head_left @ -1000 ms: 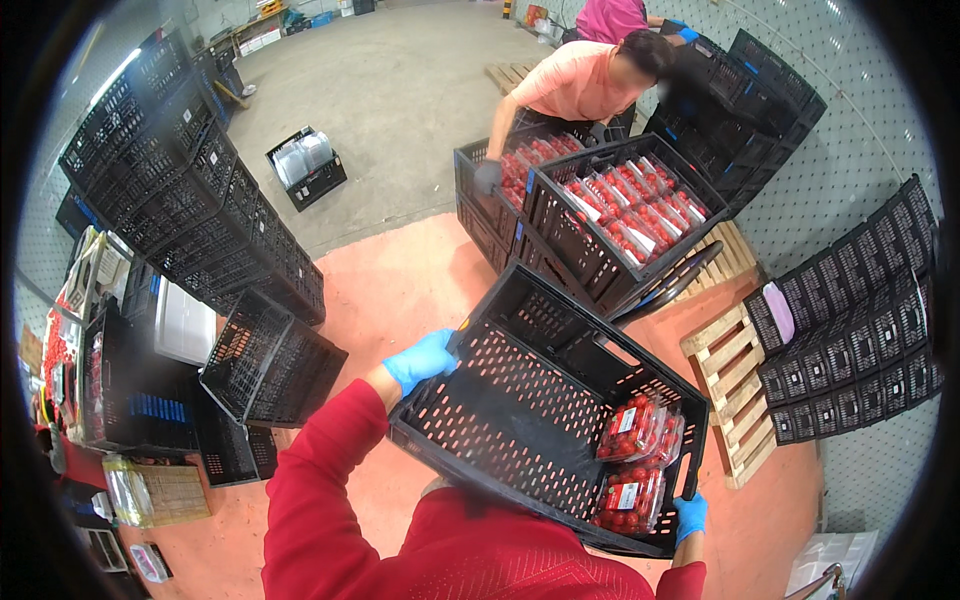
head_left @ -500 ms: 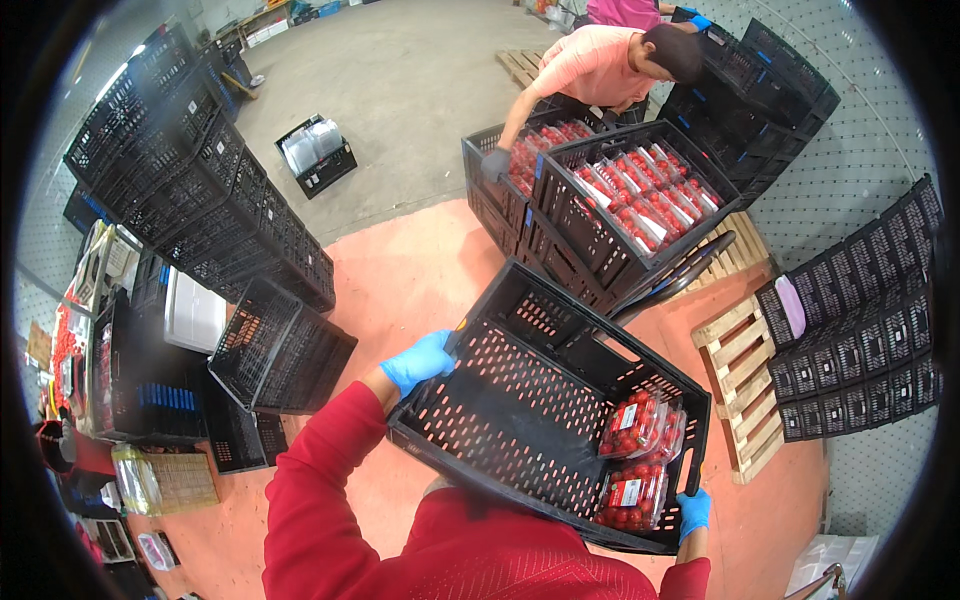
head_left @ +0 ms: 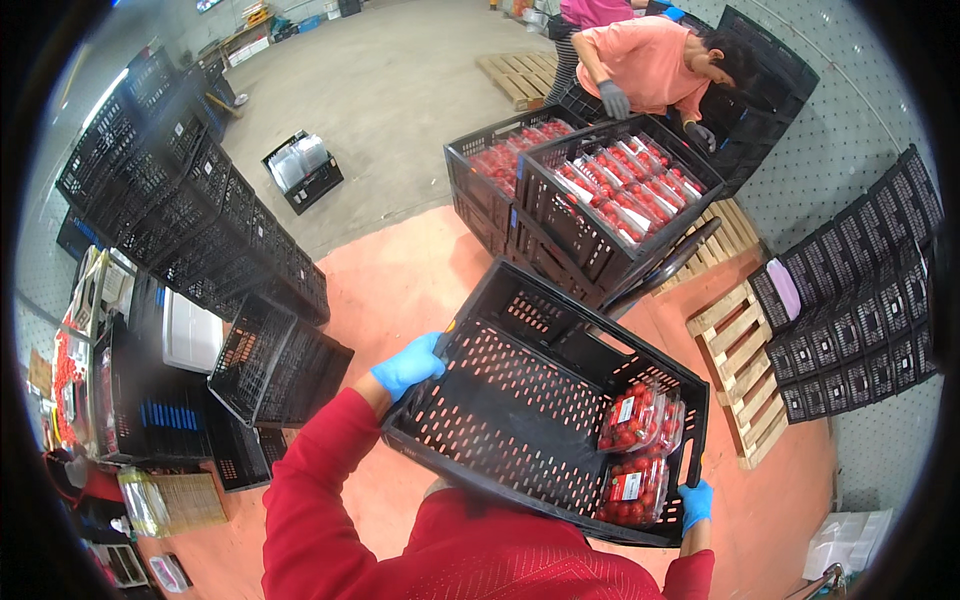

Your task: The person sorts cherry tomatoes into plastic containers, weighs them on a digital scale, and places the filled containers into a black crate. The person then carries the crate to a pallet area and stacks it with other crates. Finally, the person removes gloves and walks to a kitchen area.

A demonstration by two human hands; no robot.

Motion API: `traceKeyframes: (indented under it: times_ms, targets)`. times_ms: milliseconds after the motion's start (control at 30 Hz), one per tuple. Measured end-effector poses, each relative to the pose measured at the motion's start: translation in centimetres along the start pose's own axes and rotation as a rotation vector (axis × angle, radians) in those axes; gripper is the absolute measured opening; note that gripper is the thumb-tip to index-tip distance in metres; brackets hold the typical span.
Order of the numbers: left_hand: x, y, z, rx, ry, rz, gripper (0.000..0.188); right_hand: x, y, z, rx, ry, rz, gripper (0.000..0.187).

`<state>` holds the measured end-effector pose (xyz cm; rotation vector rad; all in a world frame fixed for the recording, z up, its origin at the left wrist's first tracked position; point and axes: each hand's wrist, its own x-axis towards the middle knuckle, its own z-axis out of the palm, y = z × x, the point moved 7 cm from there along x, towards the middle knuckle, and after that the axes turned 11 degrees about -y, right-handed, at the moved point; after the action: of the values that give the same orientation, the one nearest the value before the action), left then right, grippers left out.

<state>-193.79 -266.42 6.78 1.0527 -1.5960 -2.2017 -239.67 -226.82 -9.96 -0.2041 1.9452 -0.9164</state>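
Observation:
A large black plastic crate (head_left: 500, 400) with slotted walls and floor hangs tilted in front of me, held between both hands. My left hand (head_left: 409, 366), in a blue glove, is closed round its left end rim. At the right end, my right hand (head_left: 695, 503), also blue-gloved, grips the end wall by the handle opening; part of its fingers is hidden behind the wall. Inside, several clear packs of small red tomatoes are bunched at the right end: one pack (head_left: 633, 418) toward the far side, another pack (head_left: 634, 489) nearer me. The rest of the crate's floor is bare.
Ahead stand stacked crates (head_left: 620, 195) filled with tomato packs, a co-worker (head_left: 650, 65) leaning over them. Tall black crate stacks (head_left: 200, 200) rise at the left, with a tilted crate (head_left: 275, 360) nearer. At right are a wooden pallet (head_left: 740, 370) and more black crates (head_left: 855, 300).
The view has shifted slightly; my grip on the crate is unchanged. The co-worker has taken a gloved hand off the left filled crate and moved right, now leaning behind the right one.

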Motion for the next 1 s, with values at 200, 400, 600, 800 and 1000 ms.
traceKeyframes:
  times_ms: [200, 400, 600, 800, 1000]
  targets:
    - [-0.1, 0.4, 0.6, 0.012, 0.004, -0.015, 0.046, -1.9, 0.2, -0.6, 0.029, 0.057, 0.005, 0.011]
    - [1.6, 0.9, 0.1, 0.183, -0.007, -0.053, 0.043, -2.5, -0.1, -0.9, 0.019, 0.12, -0.107, 0.01]
    - [2.2, 3.2, 1.7, 0.174, -0.14, -0.083, 0.05, -4.6, 0.4, -0.7, 0.108, 0.126, -0.008, 0.009]
    - [3.6, 4.2, 1.1, 0.349, -0.105, -0.127, 0.046, -6.4, 0.8, -0.4, 0.239, 0.137, 0.088, 0.01]
    - [5.9, 2.9, -0.1, 0.515, -0.104, -0.139, 0.052, -7.7, -0.4, -0.8, 0.112, 0.196, 0.059, 0.016]
